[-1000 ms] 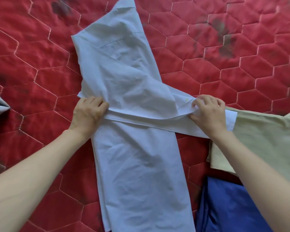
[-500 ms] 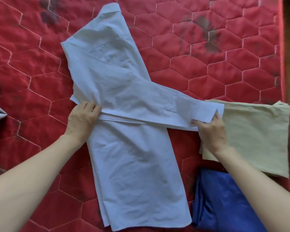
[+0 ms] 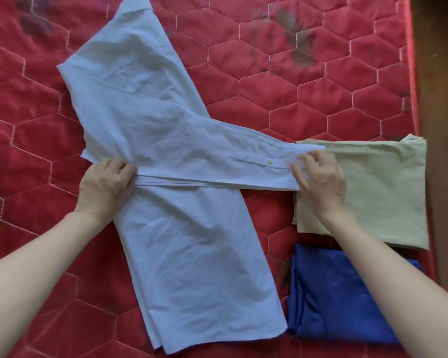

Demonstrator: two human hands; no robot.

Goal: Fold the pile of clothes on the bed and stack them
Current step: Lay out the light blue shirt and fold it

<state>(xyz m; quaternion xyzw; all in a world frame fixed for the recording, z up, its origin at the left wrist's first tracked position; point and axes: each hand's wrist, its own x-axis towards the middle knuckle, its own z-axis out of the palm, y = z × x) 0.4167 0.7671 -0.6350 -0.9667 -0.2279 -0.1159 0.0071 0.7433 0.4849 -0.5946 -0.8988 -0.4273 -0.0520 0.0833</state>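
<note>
A pale blue long-sleeved shirt (image 3: pixel 181 228) lies lengthwise on the red quilted bed (image 3: pixel 295 94), its sides folded in to a narrow strip. Its sleeve (image 3: pixel 217 161) stretches across the body toward the right, cuff and button showing. My left hand (image 3: pixel 106 184) grips the shirt's left edge where the sleeve fold starts. My right hand (image 3: pixel 318 179) pinches the cuff end, which overlaps a folded beige garment (image 3: pixel 383 192). A folded royal blue garment (image 3: pixel 334 298) lies just below the beige one, partly under my right forearm.
The bed's right edge (image 3: pixel 414 104) runs down the right side, with brown floor (image 3: pixel 440 73) beyond it. Dark stains (image 3: pixel 295 34) mark the quilt at the top.
My right hand has drawn the sleeve cuff farther right and straightened it, so it overlaps the beige garment. My left hand has kept its hold on the left edge.
</note>
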